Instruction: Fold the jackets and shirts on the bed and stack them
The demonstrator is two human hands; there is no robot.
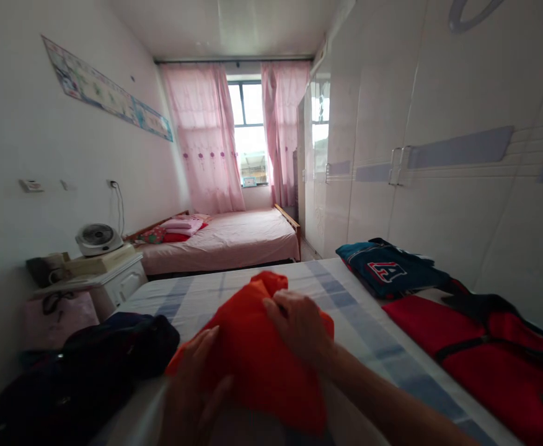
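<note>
A bright orange piece of cloth (248, 353), bunched and partly folded, lies on the striped bed sheet in front of me. Its exact kind of garment does not show. My right hand (299, 322) reaches over its right side, thumb and fingers closed on the fabric near the top. Along the left edge is my left hand (197, 371), with its thumb apart from the fingers and the fingertips against the cloth. The lower part of that hand is dim and blurred.
Dark clothing (90, 365) is heaped at left. A folded blue top (387, 269) and a red garment (467, 353) lie along the right side. Beyond are a nightstand (125, 282) with a fan (97, 238), another bed (238, 235) and white wardrobes (383, 217).
</note>
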